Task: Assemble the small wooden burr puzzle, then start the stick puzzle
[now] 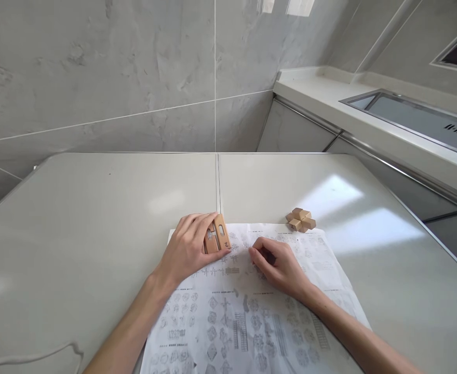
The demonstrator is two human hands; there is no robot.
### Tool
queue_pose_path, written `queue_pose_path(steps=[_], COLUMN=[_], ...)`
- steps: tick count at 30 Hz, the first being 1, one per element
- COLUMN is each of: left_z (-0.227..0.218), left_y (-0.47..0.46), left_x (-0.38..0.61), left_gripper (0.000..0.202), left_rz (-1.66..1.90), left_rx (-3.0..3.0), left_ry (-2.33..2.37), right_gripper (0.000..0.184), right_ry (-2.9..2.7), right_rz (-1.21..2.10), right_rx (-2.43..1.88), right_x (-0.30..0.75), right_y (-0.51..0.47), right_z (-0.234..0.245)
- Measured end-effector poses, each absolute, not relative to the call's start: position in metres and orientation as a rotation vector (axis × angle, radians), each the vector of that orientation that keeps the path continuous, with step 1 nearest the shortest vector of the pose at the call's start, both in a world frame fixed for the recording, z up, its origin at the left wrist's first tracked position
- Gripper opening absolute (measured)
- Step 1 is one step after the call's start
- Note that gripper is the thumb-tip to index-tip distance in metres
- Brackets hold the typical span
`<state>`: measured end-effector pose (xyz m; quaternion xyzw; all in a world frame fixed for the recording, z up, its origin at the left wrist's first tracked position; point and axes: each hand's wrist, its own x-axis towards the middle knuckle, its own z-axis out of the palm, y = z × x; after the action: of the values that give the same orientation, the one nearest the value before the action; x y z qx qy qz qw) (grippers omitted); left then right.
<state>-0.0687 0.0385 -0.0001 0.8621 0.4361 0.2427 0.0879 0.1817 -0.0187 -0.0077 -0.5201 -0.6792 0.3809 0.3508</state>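
My left hand (pixel 187 249) is wrapped round a small wooden block puzzle (pixel 217 235) with slots in its face, holding it on the top edge of a printed instruction sheet (pixel 247 322). My right hand (pixel 277 266) rests on the sheet just right of it, fingers curled in a loose fist; what it holds, if anything, is hidden. A second wooden puzzle (pixel 300 219), a star-shaped knot of interlocked pieces, lies on the table beyond the sheet's top right corner, apart from both hands.
The pale grey table (pixel 96 218) has a seam down its middle and stands against a grey tiled wall. A counter with a steel sink (pixel 419 122) runs along the right. A thin white cord (pixel 37 357) lies at the lower left.
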Motion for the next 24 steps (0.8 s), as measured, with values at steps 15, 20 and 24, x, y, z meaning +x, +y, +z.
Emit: queue_pose_path(steps=[15,20,24], left_z=[0.003,0.001,0.001], left_y=[0.023,0.016,0.017], left_x=[-0.049,-0.038,-0.038], left_gripper=[0.075,0.078,0.085], left_rz=[0.744,0.706,0.669], left_rx=[2.681,2.643,2.584], left_ry=[0.872,0.738,0.720], right_gripper=[0.034,0.030,0.026], right_ry=[-1.720,-1.736,-1.838], right_rz=[0.947,0.786,0.761], right_rx=[-1.371,-1.433,-1.410], right_x=[0.181,0.182,0.184], right_y=[-0.019,-0.020,-0.021], right_z=[-0.007,-0.011,-0.012])
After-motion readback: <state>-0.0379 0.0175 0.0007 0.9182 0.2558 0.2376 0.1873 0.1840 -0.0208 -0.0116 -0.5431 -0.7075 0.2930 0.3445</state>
